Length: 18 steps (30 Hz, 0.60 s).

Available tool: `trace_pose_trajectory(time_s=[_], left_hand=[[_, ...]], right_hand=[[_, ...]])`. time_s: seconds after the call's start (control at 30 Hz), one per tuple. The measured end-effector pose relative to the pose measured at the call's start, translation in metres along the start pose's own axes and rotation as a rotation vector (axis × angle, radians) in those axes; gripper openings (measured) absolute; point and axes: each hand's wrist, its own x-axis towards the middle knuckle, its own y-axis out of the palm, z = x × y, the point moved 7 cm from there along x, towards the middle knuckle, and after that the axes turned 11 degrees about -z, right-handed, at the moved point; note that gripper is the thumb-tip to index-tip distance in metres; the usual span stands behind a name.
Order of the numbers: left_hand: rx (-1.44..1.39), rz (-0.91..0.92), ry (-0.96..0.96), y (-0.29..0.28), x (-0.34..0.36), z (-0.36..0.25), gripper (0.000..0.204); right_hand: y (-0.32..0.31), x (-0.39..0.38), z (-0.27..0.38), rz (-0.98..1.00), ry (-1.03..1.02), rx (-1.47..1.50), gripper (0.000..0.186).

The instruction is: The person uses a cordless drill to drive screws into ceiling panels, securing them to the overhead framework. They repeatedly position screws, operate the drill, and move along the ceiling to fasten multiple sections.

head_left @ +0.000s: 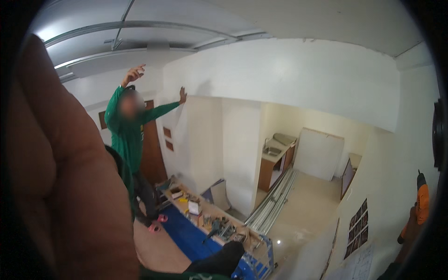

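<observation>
At three o'clock, the right hand [410, 228] has its fingers clenched around an orange drill [421, 201]. The left arm [60, 177] fills nine o'clock; its fingers' state cannot be told. A co-worker in green [127, 135] touches the white wall [280, 79].

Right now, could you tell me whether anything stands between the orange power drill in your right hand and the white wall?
Nothing visible does: the orange power drill, gripped in the right hand, shows only bare white wall beside it.

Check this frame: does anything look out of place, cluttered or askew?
Yes. Tools and small boxes lie scattered across the scaffold platform beside the co-worker in green, and long metal profiles lie loose on the floor below. The right hand grips an orange drill.
</observation>
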Motion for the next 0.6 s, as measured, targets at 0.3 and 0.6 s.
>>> trace_pose_trajectory(time_s=[0.3, 0.6], left_hand=[[0.008, -0.475, -1.054, -0.137, -0.129, -0.010, 0.030], [0.099, -0.842, -2.982, -0.252, -0.640, -0.342, 0.008]], right_hand=[[0.005, -0.014, -0.081, -0.004, 0.379, 0.096, 0.045], [-0.001, -0.008, -0.065, -0.068, 0.247, 0.184, 0.039]])
